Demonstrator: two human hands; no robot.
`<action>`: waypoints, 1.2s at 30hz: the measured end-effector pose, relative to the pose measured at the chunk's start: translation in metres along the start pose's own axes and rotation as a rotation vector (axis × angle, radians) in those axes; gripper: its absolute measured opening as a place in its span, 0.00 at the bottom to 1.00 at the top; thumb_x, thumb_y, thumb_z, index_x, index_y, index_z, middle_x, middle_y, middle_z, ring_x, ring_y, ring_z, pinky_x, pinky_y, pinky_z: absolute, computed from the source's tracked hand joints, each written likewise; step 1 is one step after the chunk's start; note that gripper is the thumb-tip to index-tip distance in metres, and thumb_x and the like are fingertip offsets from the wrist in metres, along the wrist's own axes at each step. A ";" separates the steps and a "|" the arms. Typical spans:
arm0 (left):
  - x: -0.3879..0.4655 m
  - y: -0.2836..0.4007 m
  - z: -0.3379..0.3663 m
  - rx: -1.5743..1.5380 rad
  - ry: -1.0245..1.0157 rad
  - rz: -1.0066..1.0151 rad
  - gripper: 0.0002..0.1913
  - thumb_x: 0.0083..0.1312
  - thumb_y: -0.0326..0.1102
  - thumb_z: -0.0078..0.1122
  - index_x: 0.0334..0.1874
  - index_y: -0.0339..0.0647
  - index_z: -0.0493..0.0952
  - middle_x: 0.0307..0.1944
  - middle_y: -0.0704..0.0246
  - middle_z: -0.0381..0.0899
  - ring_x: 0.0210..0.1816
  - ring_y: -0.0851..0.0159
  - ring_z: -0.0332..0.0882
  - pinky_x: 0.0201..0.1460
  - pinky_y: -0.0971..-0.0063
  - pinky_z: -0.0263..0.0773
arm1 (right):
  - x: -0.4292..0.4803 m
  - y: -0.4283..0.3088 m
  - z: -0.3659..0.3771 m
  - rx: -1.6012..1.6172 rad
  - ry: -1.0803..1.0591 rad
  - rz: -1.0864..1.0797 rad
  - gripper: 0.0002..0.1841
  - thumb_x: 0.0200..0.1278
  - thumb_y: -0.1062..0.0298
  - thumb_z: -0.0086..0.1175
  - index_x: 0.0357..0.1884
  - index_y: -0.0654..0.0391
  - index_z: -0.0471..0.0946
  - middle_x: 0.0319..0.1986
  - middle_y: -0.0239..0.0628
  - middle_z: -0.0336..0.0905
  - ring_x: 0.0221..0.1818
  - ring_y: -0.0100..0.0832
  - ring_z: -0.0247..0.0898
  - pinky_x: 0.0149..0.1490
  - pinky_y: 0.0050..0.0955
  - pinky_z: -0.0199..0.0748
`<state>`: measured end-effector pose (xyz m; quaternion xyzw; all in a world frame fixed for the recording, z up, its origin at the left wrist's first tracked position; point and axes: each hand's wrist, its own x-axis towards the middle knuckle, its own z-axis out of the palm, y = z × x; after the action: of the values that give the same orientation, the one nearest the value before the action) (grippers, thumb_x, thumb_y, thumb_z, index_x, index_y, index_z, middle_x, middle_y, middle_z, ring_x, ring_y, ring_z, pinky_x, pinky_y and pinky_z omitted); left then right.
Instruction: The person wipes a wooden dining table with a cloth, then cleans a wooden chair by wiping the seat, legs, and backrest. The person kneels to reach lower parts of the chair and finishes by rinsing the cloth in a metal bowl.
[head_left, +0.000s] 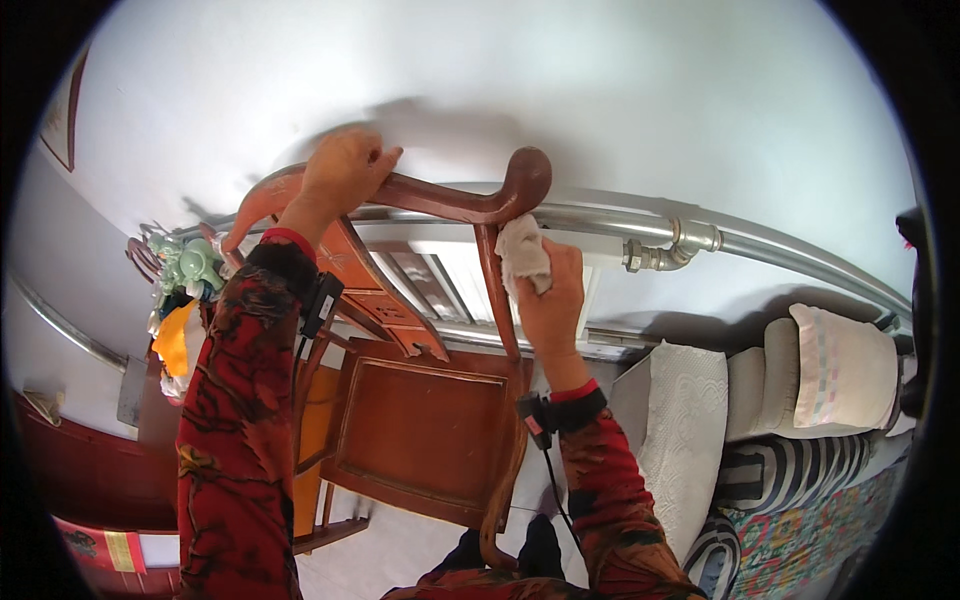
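A reddish-brown wooden armchair (427, 435) stands before me, its curved top rail (442, 196) running across the view to a rounded end. My left hand (341, 176) grips that rail left of its middle, over the carved back splat (375, 281). Bunched in my right hand (553, 300) is a whitish cloth (523, 255). The cloth touches the upper part of the right back post (495, 289), just under the rail's rounded end. My fingers partly cover the cloth.
Behind the chair are a white radiator (465, 277) and metal pipes (622, 221) along the wall. A sofa with a lace cover (686, 420) and striped cushions (787, 465) stands at right. Green ornaments (187, 262) and an orange cloth (174, 341) are at left.
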<state>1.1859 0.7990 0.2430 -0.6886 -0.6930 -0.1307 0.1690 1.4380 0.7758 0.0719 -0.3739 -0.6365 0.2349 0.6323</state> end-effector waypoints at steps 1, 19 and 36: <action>-0.001 0.001 0.004 0.030 -0.027 -0.012 0.21 0.71 0.48 0.51 0.26 0.39 0.80 0.28 0.59 0.81 0.38 0.49 0.79 0.47 0.55 0.73 | -0.003 -0.004 0.005 -0.069 0.009 -0.036 0.26 0.47 0.77 0.68 0.53 0.55 0.77 0.44 0.40 0.72 0.44 0.46 0.75 0.47 0.35 0.76; -0.011 0.005 0.022 0.129 0.163 0.023 0.21 0.69 0.46 0.49 0.22 0.43 0.83 0.26 0.62 0.82 0.36 0.52 0.79 0.47 0.57 0.73 | -0.062 0.021 0.030 -0.186 -0.020 -0.055 0.37 0.37 0.87 0.60 0.59 0.62 0.71 0.49 0.49 0.70 0.51 0.54 0.71 0.55 0.40 0.73; -0.009 0.001 0.024 0.128 0.227 0.078 0.20 0.68 0.45 0.50 0.20 0.44 0.82 0.23 0.64 0.81 0.33 0.53 0.78 0.40 0.57 0.73 | -0.042 -0.002 0.027 -0.165 0.118 -0.135 0.30 0.40 0.87 0.58 0.53 0.64 0.76 0.45 0.45 0.71 0.45 0.48 0.72 0.52 0.37 0.73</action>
<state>1.1853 0.8009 0.2172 -0.6835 -0.6491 -0.1566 0.2951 1.4077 0.7461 0.0446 -0.3944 -0.6390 0.1160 0.6502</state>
